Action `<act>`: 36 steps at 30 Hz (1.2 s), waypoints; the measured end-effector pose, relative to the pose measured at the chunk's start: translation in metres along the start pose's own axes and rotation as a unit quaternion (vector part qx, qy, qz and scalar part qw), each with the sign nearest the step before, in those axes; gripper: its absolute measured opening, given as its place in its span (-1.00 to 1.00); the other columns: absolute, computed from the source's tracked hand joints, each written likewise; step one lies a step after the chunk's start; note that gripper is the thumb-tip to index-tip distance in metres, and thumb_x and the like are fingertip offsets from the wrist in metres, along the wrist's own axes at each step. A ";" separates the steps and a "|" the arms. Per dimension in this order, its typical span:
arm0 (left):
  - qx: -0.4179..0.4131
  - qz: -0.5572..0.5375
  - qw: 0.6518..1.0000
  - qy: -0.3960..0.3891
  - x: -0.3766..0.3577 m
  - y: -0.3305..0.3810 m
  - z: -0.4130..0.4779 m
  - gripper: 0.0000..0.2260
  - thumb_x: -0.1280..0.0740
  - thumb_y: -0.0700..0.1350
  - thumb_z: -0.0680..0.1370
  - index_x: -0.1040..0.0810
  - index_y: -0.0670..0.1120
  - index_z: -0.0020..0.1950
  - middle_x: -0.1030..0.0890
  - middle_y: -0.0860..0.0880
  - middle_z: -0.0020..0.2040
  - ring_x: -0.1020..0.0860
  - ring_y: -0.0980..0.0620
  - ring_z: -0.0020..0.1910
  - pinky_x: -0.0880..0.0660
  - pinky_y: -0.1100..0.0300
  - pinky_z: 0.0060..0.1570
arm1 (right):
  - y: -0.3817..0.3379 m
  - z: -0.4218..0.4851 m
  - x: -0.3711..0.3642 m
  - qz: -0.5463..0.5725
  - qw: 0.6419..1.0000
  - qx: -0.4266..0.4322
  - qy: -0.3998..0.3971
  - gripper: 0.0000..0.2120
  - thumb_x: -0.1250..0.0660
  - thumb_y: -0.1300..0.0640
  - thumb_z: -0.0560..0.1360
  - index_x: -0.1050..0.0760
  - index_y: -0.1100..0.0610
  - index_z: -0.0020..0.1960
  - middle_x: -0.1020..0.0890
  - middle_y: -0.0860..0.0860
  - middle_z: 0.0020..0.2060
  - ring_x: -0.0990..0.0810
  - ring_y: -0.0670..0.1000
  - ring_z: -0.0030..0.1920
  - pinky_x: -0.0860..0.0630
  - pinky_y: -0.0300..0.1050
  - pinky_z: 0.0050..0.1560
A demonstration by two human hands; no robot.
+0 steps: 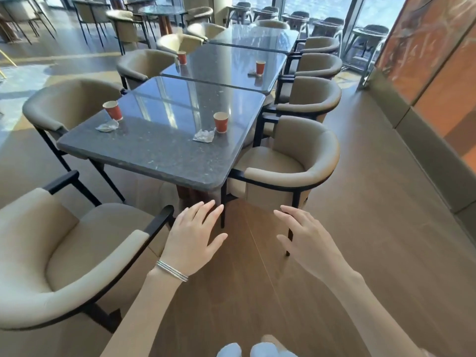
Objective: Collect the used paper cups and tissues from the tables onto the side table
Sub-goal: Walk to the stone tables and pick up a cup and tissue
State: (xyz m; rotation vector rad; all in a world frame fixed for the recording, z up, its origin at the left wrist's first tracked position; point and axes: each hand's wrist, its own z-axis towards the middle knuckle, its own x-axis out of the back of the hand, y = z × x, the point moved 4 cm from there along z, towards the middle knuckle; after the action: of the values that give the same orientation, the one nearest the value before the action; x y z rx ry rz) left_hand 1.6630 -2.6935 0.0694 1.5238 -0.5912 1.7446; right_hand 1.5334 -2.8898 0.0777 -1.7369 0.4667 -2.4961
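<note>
The near dark stone table carries two red paper cups, one at its left and one at its right. A crumpled tissue lies by each: a left tissue and a right tissue. The second table behind holds a cup on the left, a cup on the right and a small tissue beside it. My left hand and my right hand hover open and empty over the floor, short of the near table's front edge.
Beige armchairs flank the tables: one at my near left, one at the near right, more along both sides. A third table stands further back. An orange wall panel runs along the right. Wooden floor lies between chairs and wall.
</note>
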 end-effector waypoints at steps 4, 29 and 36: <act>0.011 -0.003 1.000 -0.017 -0.027 -0.016 0.032 -0.47 -0.06 0.20 0.50 -0.45 -0.07 0.33 -0.52 -0.09 0.26 -0.47 -0.11 0.25 -0.46 -0.10 0.17 | 0.026 0.033 -0.028 0.016 0.999 -0.003 -0.033 -0.53 -0.47 0.18 0.36 -0.48 0.11 0.25 -0.55 0.06 0.19 -0.52 0.10 0.18 -0.46 -0.03 0.10; 0.108 0.016 0.992 -0.062 -0.102 -0.106 0.326 -0.42 0.05 0.25 0.54 -0.44 -0.07 0.35 -0.52 -0.10 0.27 -0.49 -0.10 0.23 -0.46 -0.06 0.16 | 0.190 0.344 -0.104 -0.003 0.992 0.096 -0.078 -0.49 -0.47 0.10 0.36 -0.44 0.12 0.27 -0.52 0.11 0.22 -0.50 0.16 0.19 -0.47 0.04 0.09; 0.091 0.008 0.994 -0.052 -0.114 -0.152 0.394 -0.45 -0.07 0.20 0.49 -0.45 -0.07 0.34 -0.51 -0.10 0.27 -0.48 -0.11 0.23 -0.46 -0.08 0.17 | 0.199 0.416 -0.131 -0.015 0.992 0.083 -0.090 -0.49 -0.44 0.07 0.33 -0.47 0.14 0.24 -0.53 0.14 0.20 -0.52 0.20 0.17 -0.46 0.12 0.10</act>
State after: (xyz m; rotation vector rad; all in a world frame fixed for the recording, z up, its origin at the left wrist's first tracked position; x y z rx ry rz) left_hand 2.0342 -2.9183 0.0145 1.7480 -0.5073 1.7799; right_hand 1.9413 -3.1366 0.0353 -1.8917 0.2136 -2.2934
